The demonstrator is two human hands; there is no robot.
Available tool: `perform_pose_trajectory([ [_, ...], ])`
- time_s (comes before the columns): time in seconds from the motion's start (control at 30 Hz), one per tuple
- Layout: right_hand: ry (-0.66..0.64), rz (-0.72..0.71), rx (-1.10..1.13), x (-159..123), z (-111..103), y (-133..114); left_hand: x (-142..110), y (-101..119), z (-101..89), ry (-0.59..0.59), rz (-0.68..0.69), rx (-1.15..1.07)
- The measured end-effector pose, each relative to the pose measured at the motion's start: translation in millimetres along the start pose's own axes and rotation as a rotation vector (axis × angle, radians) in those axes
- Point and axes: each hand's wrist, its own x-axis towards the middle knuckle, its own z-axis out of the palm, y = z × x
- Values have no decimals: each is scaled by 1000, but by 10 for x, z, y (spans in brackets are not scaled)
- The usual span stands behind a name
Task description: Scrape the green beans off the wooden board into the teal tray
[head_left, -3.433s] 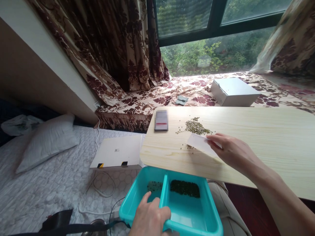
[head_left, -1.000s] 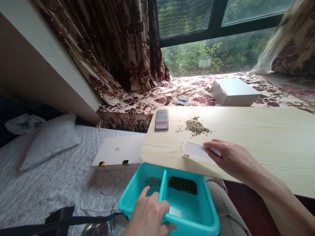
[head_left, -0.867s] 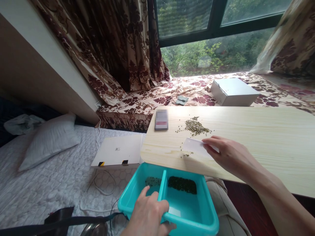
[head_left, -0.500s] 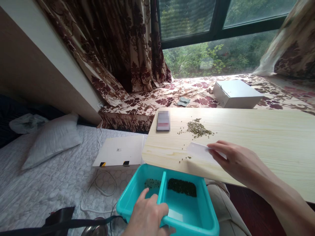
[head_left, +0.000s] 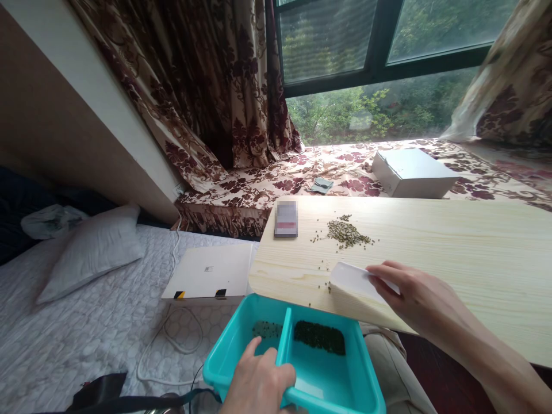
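Note:
My right hand (head_left: 414,296) pinches a white plastic scraper card (head_left: 351,280) held flat against the light wooden board (head_left: 452,253), close to its near edge. A few small green beans lie loose by the card's left corner. A pile of green beans (head_left: 346,233) sits farther back on the board. Below the board's edge, my left hand (head_left: 259,382) grips the middle divider of a teal two-compartment tray (head_left: 362,379). Dark green beans lie in the tray's right compartment (head_left: 319,336), and fewer in its left one (head_left: 265,329).
A phone (head_left: 286,218) lies on the board's far left. A white box (head_left: 411,171) and a small grey item (head_left: 319,185) rest on the floral window seat. A flat white carton (head_left: 209,279), cable (head_left: 170,339) and pillow (head_left: 92,247) lie on the bed at left.
The scraper card in my right hand has slid nearer the board's front edge, pushing a few loose beans along. My view has tilted slightly. My left hand stays on the tray.

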Motion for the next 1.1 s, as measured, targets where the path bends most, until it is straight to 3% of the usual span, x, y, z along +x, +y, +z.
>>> perform_pose_trajectory([
  [0.23,-6,7,-11,1,0,-15,-7,-24,62,30,5,-6],
  [0.67,-48,-4,30,49,23,-130,-71,175,-429,-148,-85,-36],
  [1.1,-76,-14,59,56,1,-162,-68,60,-141,-15,-53,-52],
])
